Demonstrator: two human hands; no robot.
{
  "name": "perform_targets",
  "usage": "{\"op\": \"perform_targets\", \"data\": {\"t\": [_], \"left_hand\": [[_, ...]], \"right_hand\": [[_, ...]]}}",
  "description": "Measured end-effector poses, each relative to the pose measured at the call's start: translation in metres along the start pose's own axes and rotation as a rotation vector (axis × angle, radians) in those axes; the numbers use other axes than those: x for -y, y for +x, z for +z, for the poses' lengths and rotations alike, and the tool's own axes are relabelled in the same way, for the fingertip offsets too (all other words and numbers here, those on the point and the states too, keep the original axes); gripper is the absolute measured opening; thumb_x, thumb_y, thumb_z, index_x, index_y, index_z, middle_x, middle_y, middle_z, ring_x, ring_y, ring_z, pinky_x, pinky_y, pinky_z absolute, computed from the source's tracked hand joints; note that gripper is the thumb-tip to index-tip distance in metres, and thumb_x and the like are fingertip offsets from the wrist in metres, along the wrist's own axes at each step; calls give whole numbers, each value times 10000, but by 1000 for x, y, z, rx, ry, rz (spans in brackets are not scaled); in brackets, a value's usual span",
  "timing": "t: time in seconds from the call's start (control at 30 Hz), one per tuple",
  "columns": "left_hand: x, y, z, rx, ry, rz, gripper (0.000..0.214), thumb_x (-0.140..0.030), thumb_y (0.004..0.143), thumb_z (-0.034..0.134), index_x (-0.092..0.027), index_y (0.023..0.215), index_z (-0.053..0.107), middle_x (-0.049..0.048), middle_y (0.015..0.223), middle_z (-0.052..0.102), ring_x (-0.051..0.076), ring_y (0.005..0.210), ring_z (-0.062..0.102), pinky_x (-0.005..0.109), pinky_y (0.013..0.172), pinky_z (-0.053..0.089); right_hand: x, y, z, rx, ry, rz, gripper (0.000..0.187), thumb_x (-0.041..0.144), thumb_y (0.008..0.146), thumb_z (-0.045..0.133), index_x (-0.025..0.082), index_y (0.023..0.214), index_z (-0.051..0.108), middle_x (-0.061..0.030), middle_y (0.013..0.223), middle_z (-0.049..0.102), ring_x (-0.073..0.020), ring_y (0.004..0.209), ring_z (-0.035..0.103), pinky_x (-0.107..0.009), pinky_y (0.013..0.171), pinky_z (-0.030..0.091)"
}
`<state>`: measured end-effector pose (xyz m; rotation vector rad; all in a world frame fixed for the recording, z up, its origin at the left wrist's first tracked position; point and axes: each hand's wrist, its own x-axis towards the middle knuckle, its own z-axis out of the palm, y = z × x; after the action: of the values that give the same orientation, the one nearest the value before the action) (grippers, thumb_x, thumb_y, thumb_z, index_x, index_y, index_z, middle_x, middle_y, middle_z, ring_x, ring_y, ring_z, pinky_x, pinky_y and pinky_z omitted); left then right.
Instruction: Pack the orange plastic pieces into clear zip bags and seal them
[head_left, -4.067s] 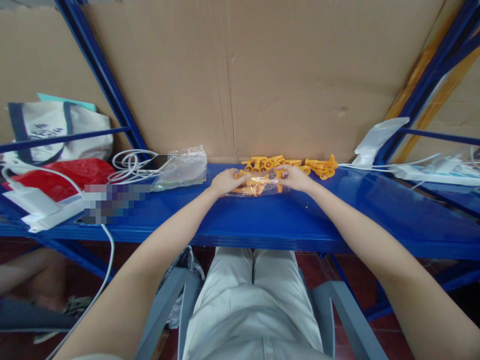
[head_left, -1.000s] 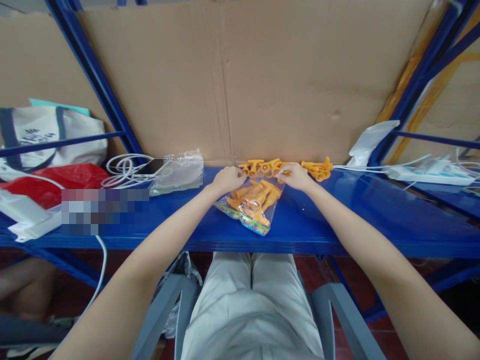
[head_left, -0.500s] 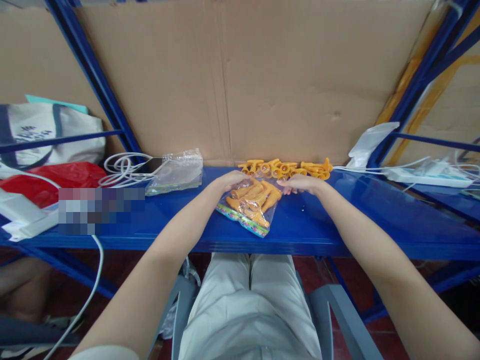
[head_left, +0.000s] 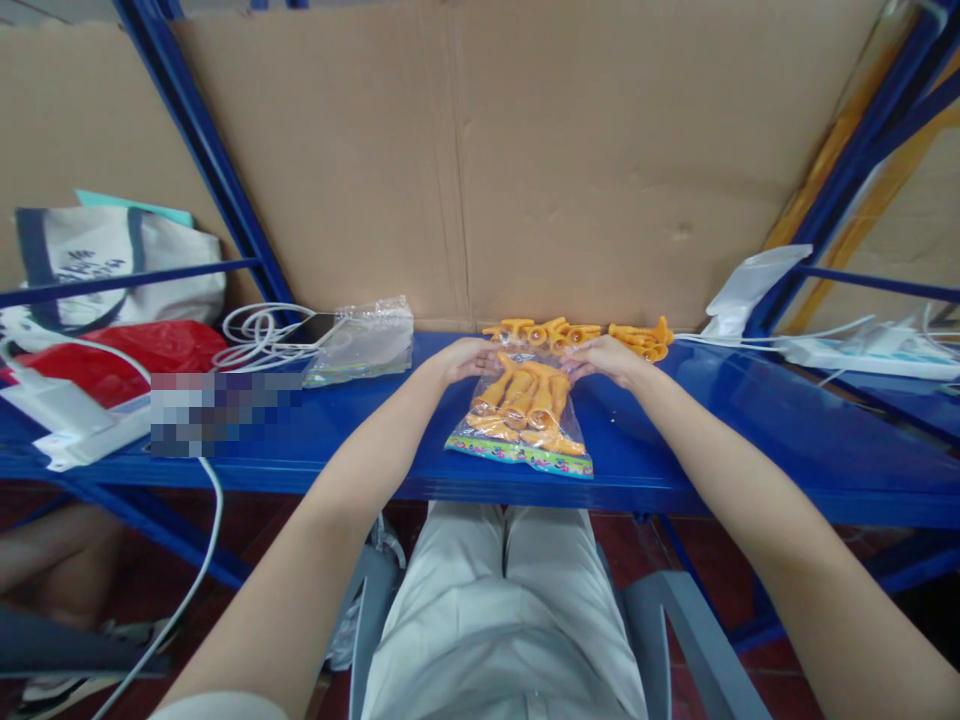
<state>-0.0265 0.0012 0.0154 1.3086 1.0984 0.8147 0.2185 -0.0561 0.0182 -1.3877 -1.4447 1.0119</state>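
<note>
A clear plastic bag [head_left: 525, 405] lies on the blue table between my hands, its colourful printed edge toward me. Several orange trumpet-shaped plastic pieces show through it. My left hand [head_left: 471, 360] grips the bag's far left corner, with the fingertips partly hidden. At the far right corner, my right hand [head_left: 602, 360] has its fingers closed on the plastic. Just beyond the bag is a row of loose orange pieces [head_left: 641, 335], partly covered by my right hand.
Flat clear bags [head_left: 364, 340] lie left of my arm, beside a coiled white cable [head_left: 262, 335]. A red bag [head_left: 161, 350] and a canvas tote [head_left: 176, 265] sit farther left. Cardboard [head_left: 600, 150] backs the table [head_left: 750, 430]. Power strips stand at both sides.
The bag has turned so its printed edge runs more nearly level, and it has shifted right. My right hand has moved in to its far corner. The view has shifted slightly.
</note>
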Motion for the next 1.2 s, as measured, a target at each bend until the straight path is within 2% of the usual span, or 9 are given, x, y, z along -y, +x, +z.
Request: {"op": "perform_targets", "data": {"t": [0.2, 0.3, 0.4, 0.5, 0.63, 0.77, 0.93, 1.1, 1.2], "left_hand": [[6, 4, -10, -11, 75, 33, 191, -74, 761, 733, -154, 678, 581, 27, 643, 689, 163, 719, 726, 366, 926, 561], [9, 6, -15, -4, 58, 36, 186, -54, 772, 727, -152, 706, 583, 21, 630, 690, 157, 704, 730, 381, 928, 563], [11, 6, -17, 29, 28, 48, 140, -28, 779, 700, -154, 804, 643, 24, 665, 720, 161, 701, 737, 395, 929, 569], [12, 7, -21, 35, 32, 62, 181, -8, 746, 711, -156, 849, 697, 39, 737, 754, 181, 753, 751, 401, 939, 572], [12, 9, -24, 3, 76, 87, 168, 11, 719, 706, -152, 754, 728, 62, 787, 772, 206, 865, 756, 390, 954, 573], [12, 9, -21, -4, 120, 112, 158, 10, 688, 720, -146, 663, 729, 82, 766, 773, 210, 863, 756, 369, 942, 577], [12, 5, -14, -33, 253, 169, 188, 20, 669, 651, -142, 599, 716, 89, 796, 779, 195, 813, 754, 315, 818, 602], [10, 8, -9, -59, 537, 298, 309, 61, 617, 486, -136, 608, 724, 51, 774, 772, 147, 689, 716, 239, 630, 573], [8, 12, -4, -84, 695, 505, 360, 65, 566, 424, -143, 576, 718, 18, 719, 746, 126, 657, 686, 232, 652, 565]], "right_hand": [[-8, 7, -8, 22, 49, 0, 132, 43, 759, 696, 113, 648, 679, -110, 631, 714, -189, 603, 693, -358, 767, 627], [-12, 7, -8, 32, 65, 13, 149, 17, 766, 683, 123, 661, 682, -91, 674, 726, -157, 619, 692, -328, 810, 606], [-14, 6, -4, 79, 98, 12, 133, 19, 780, 684, 141, 732, 705, -53, 694, 730, -126, 625, 680, -287, 781, 593], [-14, 5, -2, 76, 138, 19, 185, -19, 774, 654, 151, 765, 727, -29, 659, 715, -117, 601, 662, -280, 761, 587], [-14, 7, -4, 71, 143, 21, 233, -49, 763, 615, 145, 712, 733, -38, 655, 715, -107, 592, 655, -246, 727, 568], [-19, 11, -7, 55, 103, -22, 227, -46, 700, 627, 157, 631, 704, -20, 625, 699, -102, 581, 643, -234, 704, 557], [-26, 19, -6, 33, -83, -107, 223, -16, 651, 605, 176, 536, 613, 14, 531, 637, -99, 531, 600, -244, 692, 533], [-23, 23, -3, 32, -289, -184, 269, 53, 742, 512, 173, 510, 575, 2, 497, 591, -107, 517, 557, -217, 607, 463], [-23, 22, -3, 26, -391, -212, 377, 221, 861, 515, 179, 488, 548, -12, 503, 569, -129, 537, 549, -246, 600, 447]]}}
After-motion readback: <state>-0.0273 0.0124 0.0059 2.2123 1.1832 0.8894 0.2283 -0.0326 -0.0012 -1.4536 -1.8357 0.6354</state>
